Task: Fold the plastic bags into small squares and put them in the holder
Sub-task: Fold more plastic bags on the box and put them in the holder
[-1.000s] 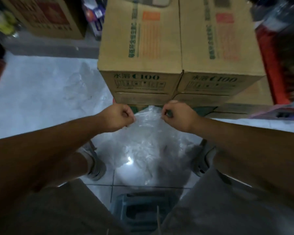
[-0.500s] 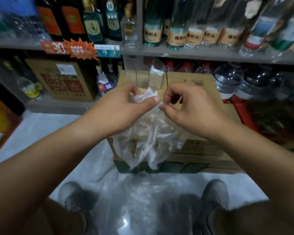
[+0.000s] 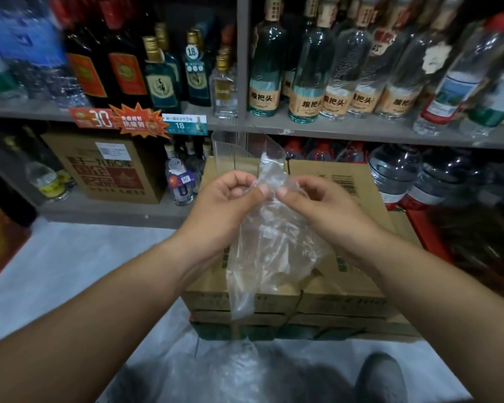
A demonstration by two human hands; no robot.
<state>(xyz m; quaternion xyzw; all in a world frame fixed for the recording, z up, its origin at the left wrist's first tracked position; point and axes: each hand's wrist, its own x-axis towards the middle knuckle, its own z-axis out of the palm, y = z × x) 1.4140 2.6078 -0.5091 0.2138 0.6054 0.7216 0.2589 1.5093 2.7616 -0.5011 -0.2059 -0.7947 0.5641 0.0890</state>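
Head view: one bag is lifted up, but no fold is made yet

A clear plastic bag is held up between the two hands. Its top edge is pinched by the left hand with the thumb and curled fingers. The same edge is pinched by the right hand, just beside the left one, so the thumbs are almost touching. The rest of the bag is left hanging below the hands, crinkly and loose.

In the picture from a second ago, the bag is held low, close to the floor. Now it is lifted high, and the hands are brought closer together. So one bag is taken away from the pile of bags, which is seen on the floor far below the hands.

The clear holder is seen just behind the hands, on top of the cardboard boxes. A crumpled bit of plastic may be tucked in it, but that cannot be told for sure.

The folding is judged to be only starting. The bag has to be pulled flat first, or a neat small square cannot be made.
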